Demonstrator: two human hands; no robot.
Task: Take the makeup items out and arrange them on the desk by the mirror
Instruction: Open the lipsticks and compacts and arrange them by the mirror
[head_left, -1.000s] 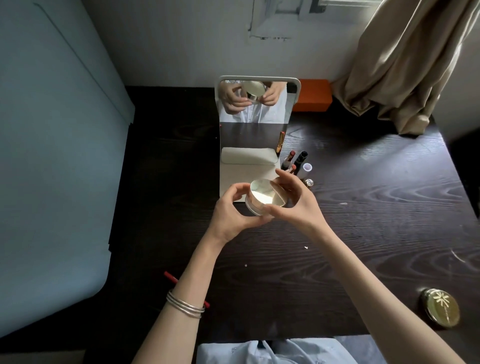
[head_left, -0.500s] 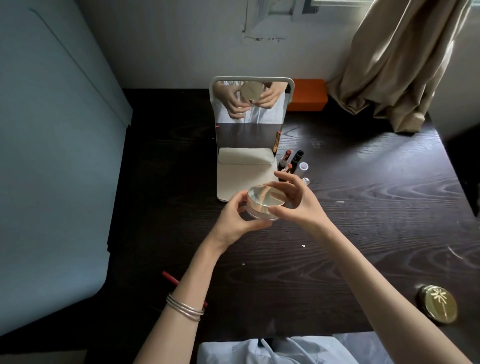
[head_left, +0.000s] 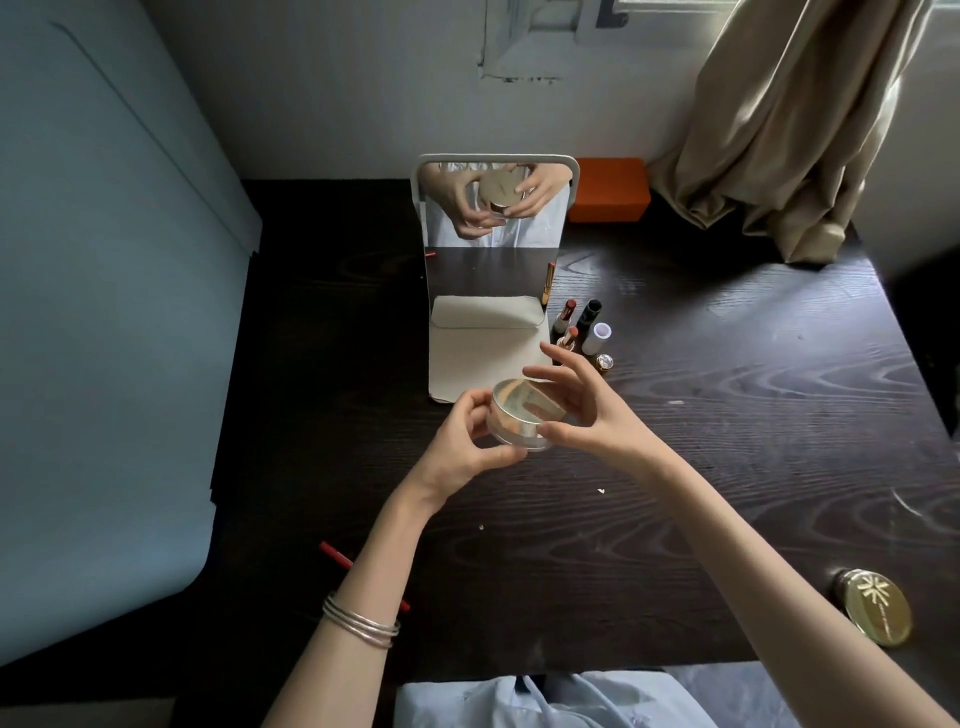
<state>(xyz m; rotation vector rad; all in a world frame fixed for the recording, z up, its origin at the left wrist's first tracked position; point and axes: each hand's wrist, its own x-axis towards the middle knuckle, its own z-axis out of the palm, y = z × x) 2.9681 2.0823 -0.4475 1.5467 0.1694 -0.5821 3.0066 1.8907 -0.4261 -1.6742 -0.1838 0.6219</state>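
Hands hold a round shiny gold jar (head_left: 522, 415) just in front of the white standing mirror (head_left: 493, 228) on the dark wood tabletop (head_left: 727, 441). Left hand (head_left: 467, 447) has its grip curled shut around the jar's near side. Right hand (head_left: 587, 410) pinches the jar's rim with thumb and finger, other fingers spread wide. Little lipstick tubes (head_left: 582, 327) stand just right of the mirror. An orange box (head_left: 608, 189) sits behind the mirror, to its right. A flat gold round compact (head_left: 875, 605) lies far from the mirror, near the tabletop's front right edge. A thin red pencil (head_left: 337, 556) lies near the left arm.
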